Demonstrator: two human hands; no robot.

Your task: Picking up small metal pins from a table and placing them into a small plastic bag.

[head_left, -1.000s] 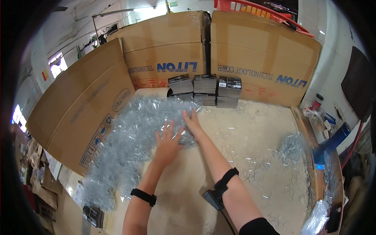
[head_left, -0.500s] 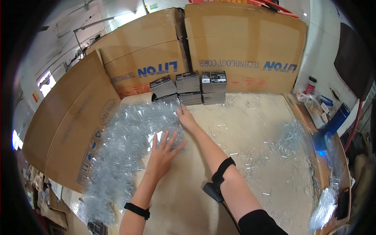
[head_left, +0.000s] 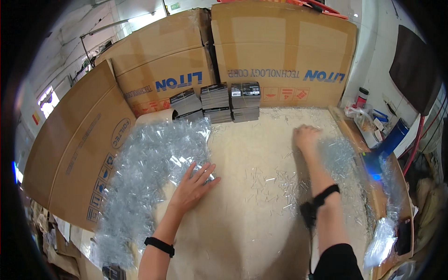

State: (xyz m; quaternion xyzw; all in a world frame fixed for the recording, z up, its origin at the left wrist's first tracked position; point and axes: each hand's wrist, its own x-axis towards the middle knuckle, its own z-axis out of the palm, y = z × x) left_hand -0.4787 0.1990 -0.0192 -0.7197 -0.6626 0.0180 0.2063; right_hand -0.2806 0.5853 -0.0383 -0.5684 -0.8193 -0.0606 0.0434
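A large heap of thin, clear, shiny plastic pieces (head_left: 149, 149) covers the left side of the pale table top (head_left: 233, 219). My left hand (head_left: 193, 186) rests at the heap's right edge, fingers spread. Away to the right, my right hand (head_left: 307, 137) is over the table beside a smaller pile of the same clear pieces (head_left: 338, 154). Motion smears its fingers, so whether anything is in them cannot be made out. Loose bits of the clear plastic (head_left: 270, 179) lie scattered between the two piles.
Banded stacks of dark cards (head_left: 217, 102) stand at the back against cardboard panels (head_left: 284, 51). A cardboard roll (head_left: 154, 116) lies behind the heap. Along the right ledge are a blue bottle (head_left: 394, 135), a red jar (head_left: 361, 98), a phone (head_left: 404, 237) and a crumpled clear bag (head_left: 380, 242).
My right hand has swung from the heap's right edge across to the right, near the smaller pile. My left hand stays by the heap, spread. The view has shifted slightly.
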